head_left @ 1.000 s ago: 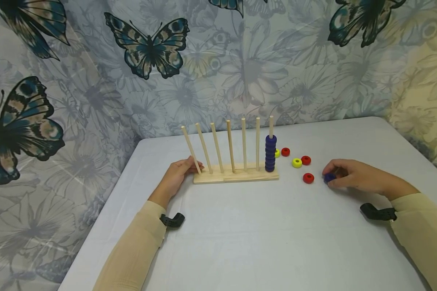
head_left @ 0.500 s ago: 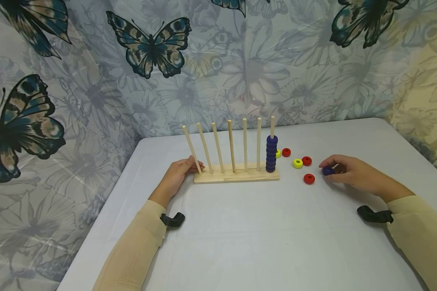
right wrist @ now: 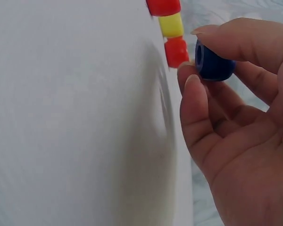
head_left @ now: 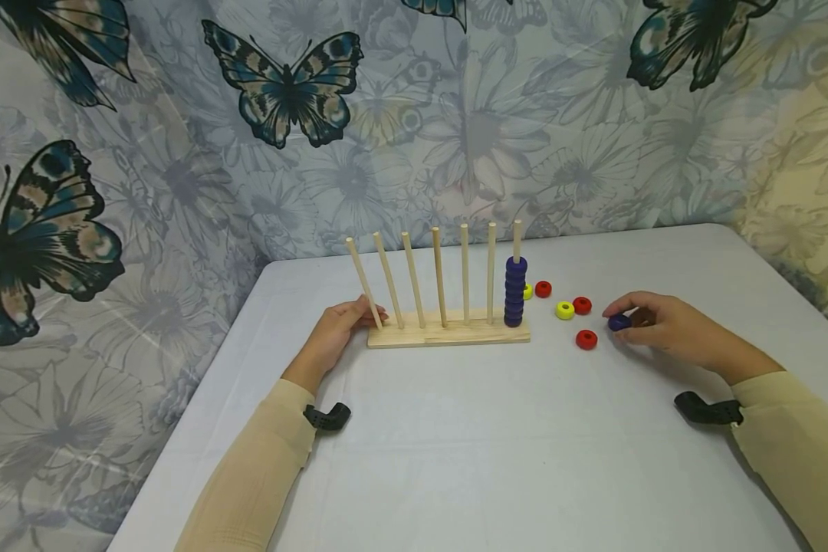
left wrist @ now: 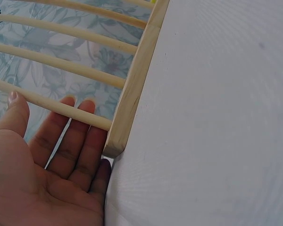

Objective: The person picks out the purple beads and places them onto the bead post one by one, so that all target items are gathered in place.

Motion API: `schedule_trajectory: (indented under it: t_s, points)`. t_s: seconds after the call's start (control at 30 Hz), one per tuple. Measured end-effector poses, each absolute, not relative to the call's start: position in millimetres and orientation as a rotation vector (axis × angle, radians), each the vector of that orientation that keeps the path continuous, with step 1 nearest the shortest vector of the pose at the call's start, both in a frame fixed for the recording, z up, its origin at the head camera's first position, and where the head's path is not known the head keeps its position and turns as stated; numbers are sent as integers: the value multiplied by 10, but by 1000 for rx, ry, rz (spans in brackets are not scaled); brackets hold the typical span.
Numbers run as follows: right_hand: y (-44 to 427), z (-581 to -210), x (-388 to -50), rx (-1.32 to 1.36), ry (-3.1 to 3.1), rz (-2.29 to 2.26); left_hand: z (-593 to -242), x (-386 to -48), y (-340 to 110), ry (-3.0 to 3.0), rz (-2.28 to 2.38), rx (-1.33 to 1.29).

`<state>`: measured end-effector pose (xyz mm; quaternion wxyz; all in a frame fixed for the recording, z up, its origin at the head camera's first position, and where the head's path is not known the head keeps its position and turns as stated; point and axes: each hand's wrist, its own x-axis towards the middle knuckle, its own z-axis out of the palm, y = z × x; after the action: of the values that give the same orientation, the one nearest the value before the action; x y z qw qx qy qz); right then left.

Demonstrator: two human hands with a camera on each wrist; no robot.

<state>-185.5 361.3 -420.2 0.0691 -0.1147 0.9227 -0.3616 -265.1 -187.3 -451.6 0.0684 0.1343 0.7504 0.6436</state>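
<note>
A wooden peg stand [head_left: 448, 335] with several upright pegs stands mid-table. Several dark blue beads [head_left: 514, 295] are stacked on its rightmost peg; the other pegs are bare. My left hand [head_left: 333, 337] is at the stand's left end. In the left wrist view, its thumb [left wrist: 19, 113] touches the outermost peg [left wrist: 61, 107] while the fingers lie behind that peg. To the right, my right hand [head_left: 669, 330] pinches one blue bead [right wrist: 214, 63] between thumb and fingers, the hole showing in the right wrist view.
Right of the stand lie loose beads: a front red bead [head_left: 586, 340], a yellow bead [head_left: 565, 310] touching another red bead [head_left: 583, 306], and a rear red bead [head_left: 543, 289]. Another yellow bead [head_left: 527, 291] is partly hidden behind the blue stack. A white cloth [head_left: 497, 445] covers the table.
My right hand has moved slightly left and away from me with the blue bead, which shows more clearly between the fingers. The left hand and the stand keep their place.
</note>
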Motion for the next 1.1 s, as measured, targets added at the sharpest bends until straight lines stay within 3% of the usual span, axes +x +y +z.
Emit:
schedule_trajectory:
  t_s: [0.53, 1.1]
  points:
    - [3380, -3925, -1726, -343, 2820, -1320, -4511, -2647, -1860, 2285, 1930, 403]
    - [2994, -3732, -1671, -593, 2882, -1462, -4534, -2662, -1883, 2289, 1919, 396]
